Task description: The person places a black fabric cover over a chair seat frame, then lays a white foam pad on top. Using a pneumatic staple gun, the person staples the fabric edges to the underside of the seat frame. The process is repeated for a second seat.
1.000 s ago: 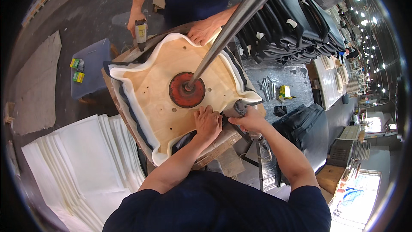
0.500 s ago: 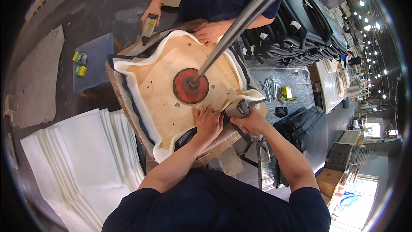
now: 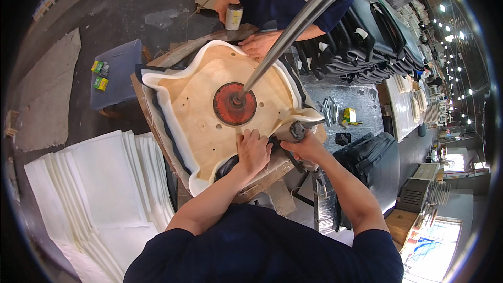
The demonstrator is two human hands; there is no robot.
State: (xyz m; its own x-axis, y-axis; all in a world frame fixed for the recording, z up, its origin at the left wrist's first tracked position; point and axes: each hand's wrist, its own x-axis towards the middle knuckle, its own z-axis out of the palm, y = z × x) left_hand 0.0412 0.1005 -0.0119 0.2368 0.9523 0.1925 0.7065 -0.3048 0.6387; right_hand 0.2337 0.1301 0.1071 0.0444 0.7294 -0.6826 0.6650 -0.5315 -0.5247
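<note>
A plywood seat panel (image 3: 199, 99) lies in front of me, rimmed by white padding (image 3: 166, 102) and a black cover (image 3: 224, 170). A red round plate (image 3: 222, 106) on a slanting metal rod (image 3: 288, 41) rests on its middle. At the near edge, my left hand (image 3: 253, 152) has its fingers bent over the wood, gripping the folded black cover. My right hand (image 3: 306, 148) is wrapped round a staple gun (image 3: 290, 132), its nose at the near right edge beside my left hand. The staple tip is hidden.
Opposite, a co-worker holds another staple gun (image 3: 233, 18) at the far edge, the other hand (image 3: 259, 45) on the panel. White sheets (image 3: 99, 178) stack at left; black covers (image 3: 361, 36) pile at right. Small boxes lie on a grey stool (image 3: 121, 68) and the side table (image 3: 367, 99).
The co-worker's staple gun has moved right along the far edge, closer to that person's other hand. My hands and my staple gun stay almost where they were.
</note>
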